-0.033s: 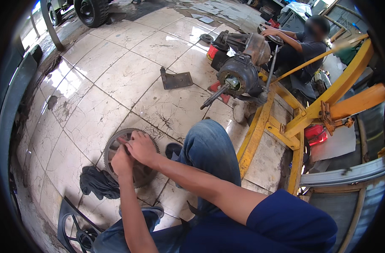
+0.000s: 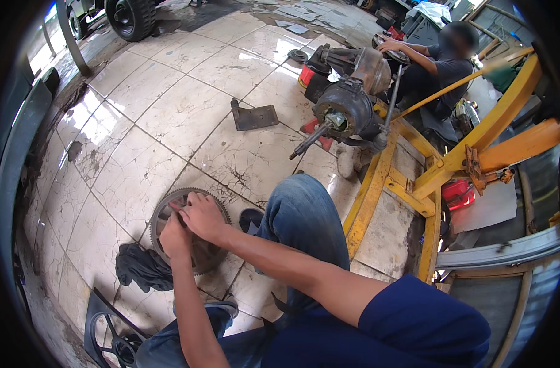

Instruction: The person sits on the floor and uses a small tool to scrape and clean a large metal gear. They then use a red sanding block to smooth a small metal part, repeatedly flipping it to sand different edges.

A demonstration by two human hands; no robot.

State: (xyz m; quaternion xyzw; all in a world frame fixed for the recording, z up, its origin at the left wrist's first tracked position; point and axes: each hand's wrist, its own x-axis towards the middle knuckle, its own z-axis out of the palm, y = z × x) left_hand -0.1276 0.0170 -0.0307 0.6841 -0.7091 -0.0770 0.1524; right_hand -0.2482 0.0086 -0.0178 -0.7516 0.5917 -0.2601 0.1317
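Observation:
A round grey flywheel (image 2: 214, 257) with a toothed rim lies on the tiles in front of me, left of my bent knee. Over its upper part my two hands meet. My left hand (image 2: 175, 238) is closed, its fingers bent inward near the hub. Across from it, my right hand (image 2: 203, 216) curls its fingers down beside the left fingertips. Whatever sits between the fingers is hidden by the hands. A crumpled black cloth (image 2: 142, 267) lies against the flywheel's left side.
A black spoked part (image 2: 111, 331) lies lower left. Ahead is a flat metal bracket (image 2: 255, 118). To the right, an axle-like assembly with a shaft (image 2: 344, 116) stands by a yellow steel frame (image 2: 378, 184). Behind it another person (image 2: 442, 67) handles a round part.

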